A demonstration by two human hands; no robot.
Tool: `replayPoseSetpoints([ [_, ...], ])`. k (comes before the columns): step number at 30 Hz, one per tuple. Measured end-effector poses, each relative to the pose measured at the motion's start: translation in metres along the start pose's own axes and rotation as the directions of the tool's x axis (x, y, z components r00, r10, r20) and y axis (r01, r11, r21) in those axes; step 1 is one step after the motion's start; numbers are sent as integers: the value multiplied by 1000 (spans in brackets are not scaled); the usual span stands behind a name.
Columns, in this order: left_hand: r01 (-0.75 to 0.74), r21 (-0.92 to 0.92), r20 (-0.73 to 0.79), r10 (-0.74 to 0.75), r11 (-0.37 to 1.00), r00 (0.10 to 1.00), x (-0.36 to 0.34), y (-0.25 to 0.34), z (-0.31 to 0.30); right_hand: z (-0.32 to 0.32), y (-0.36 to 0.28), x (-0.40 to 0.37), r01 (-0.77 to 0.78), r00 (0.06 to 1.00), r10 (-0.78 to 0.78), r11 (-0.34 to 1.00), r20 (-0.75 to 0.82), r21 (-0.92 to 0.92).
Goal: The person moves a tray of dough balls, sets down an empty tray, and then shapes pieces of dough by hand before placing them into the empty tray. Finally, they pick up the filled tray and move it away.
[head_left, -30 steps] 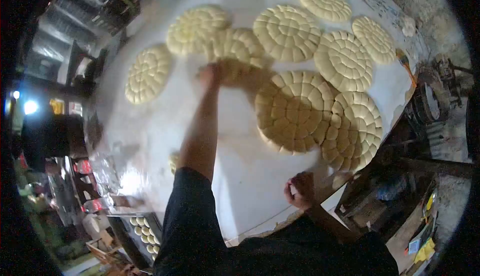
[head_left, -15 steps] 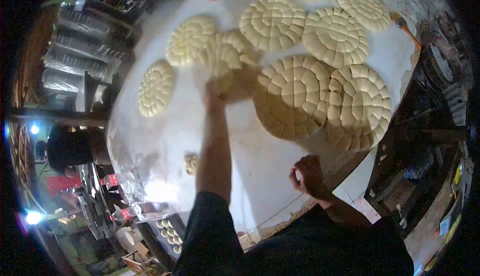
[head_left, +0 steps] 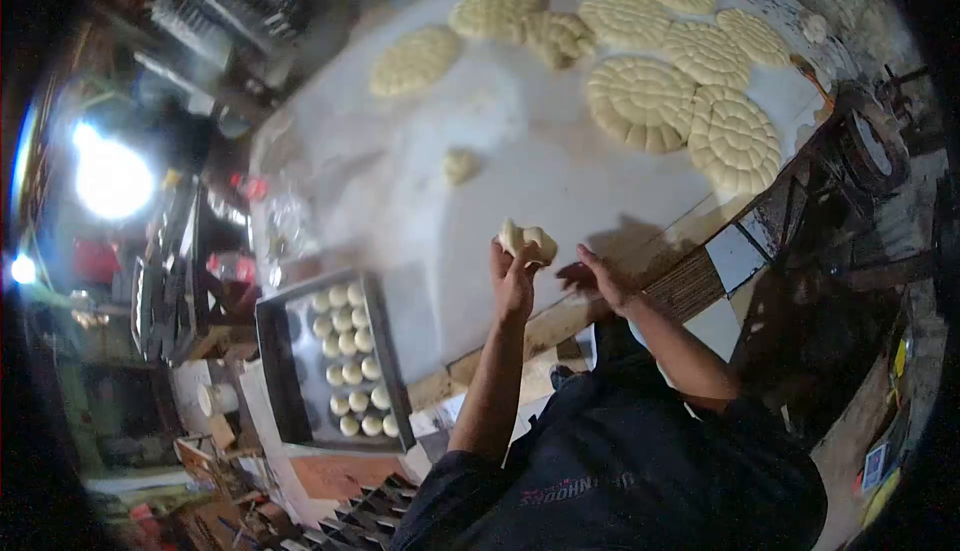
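A dough lump (head_left: 527, 240) is gripped in the raised left hand (head_left: 513, 286) above the table's (head_left: 560, 171) near edge, the right hand (head_left: 603, 279) held open beside it, where the soft piece could be dropped if pinched loosely.

A small dough lump (head_left: 528, 240), pale cream and about fist-filling, is held up in the grip of the left hand (head_left: 513, 281) above the near edge of the white table (head_left: 560, 181). Its surface is rough and knobbly, with folds and bumps showing on top, and its upper part sticks out clear of the fingers. It is lifted off the table, not resting on it. The right hand (head_left: 603, 278), fingers spread, is just beside the lump without touching it.
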State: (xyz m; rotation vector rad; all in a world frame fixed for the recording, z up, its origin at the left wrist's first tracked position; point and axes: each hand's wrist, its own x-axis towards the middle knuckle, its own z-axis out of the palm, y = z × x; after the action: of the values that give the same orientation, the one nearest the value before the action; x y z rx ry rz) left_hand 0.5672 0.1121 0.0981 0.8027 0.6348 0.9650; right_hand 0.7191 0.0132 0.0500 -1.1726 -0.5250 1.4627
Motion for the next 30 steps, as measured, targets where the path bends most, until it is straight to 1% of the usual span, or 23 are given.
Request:
replayPoseSetpoints([
  [1, 9, -77, 18, -7, 997, 1000, -21, 13, 0, 34, -2, -11, -235, 951, 154, 923, 269, 304],
  [2, 1, -76, -1, -1, 997, 1000, -36, 26, -2, 68, -5, -18, -252, 944, 166, 921, 284, 298],
  [4, -225, 142, 88, 214, 964, 973, -54, 45, -9, 117, -13, -21, 56, 998, -49, 872, -27, 487],
  [5, -225, 143, 76, 216, 964, 973, -56, 48, -24, 121, -14, -18, 130, 991, -103, 866, -81, 482],
  [7, -346, 640, 161, 320, 686, 934, -57, 55, -59, 136, -37, -17, 257, 961, -220, 935, -170, 244],
  [8, -303, 475, 36, 325, 826, 945, -62, 63, -50, 136, -44, -16, 188, 967, -142, 958, -211, 219],
  [9, -352, 436, 13, 386, 828, 922, -52, 51, -71, 128, -43, -7, 179, 968, -136, 963, -210, 203],
  [11, -190, 410, -12, 214, 892, 977, -41, 52, -111, 112, -38, 21, 330, 901, -299, 943, -314, 51],
  [12, -191, 412, -17, 217, 891, 976, -41, 47, -111, 104, -41, 25, 332, 885, -272, 938, -377, 103],
  [13, -190, 424, -168, 283, 886, 944, -44, 40, -108, 86, -43, 32, 330, 888, -270, 938, -372, 105],
  [14, -187, 435, -313, 342, 881, 886, -48, 35, -105, 61, -45, 41, 422, 805, -391, 906, -445, -32],
  [15, -249, 347, -366, 375, 904, 852, -55, 37, -96, 35, -49, 47, 494, 704, -510, 852, -495, -175],
  [16, -300, 424, -207, 414, 855, 886, -62, 21, -128, 16, -63, 36, 412, 744, -502, 864, -441, -290],
  [17, -209, 720, -91, 389, 662, 917, -77, 20, -144, -3, -76, 20, 328, 783, -486, 853, -389, -405],
  [18, -127, 967, 57, 299, 220, 953, -80, 39, -148, -49, -68, 18, 385, 800, -597, 589, -61, -711],
  [19, -147, 949, 226, 274, -280, 935, -74, 55, -142, -86, -65, 27, 462, 782, -555, 214, 282, -861],
  [20, -91, 966, 167, 314, -242, 935, -58, 61, -155, -96, -80, 36, 470, 785, -543, 209, 297, -858],
  [22, 38, 986, 31, 407, -161, 913, -14, 73, -159, -97, -109, 49, 547, 706, -464, -121, 535, -828],
  [23, 104, 989, -43, 463, -108, 885, 14, 81, -148, -92, -113, 67, 563, 706, -449, -115, 548, -819],
  [25, 107, 993, -117, 503, 48, 856, 51, 77, -91, -64, -121, 105, 508, 652, -607, -94, 454, -856],
  [27, -94, 962, -39, 472, 255, 881, 61, 25, -93, -42, -94, 103, 541, 695, -514, -88, 503, -837],
  [29, 114, 989, -98, 156, -94, 983, 43, 6, -59, -36, -66, 78, 650, 644, -396, -169, 655, -741],
  [30, -54, 993, 78, 238, -106, 968, 16, -12, -61, -39, -57, 59, 721, 586, -321, -213, 744, -659],
])
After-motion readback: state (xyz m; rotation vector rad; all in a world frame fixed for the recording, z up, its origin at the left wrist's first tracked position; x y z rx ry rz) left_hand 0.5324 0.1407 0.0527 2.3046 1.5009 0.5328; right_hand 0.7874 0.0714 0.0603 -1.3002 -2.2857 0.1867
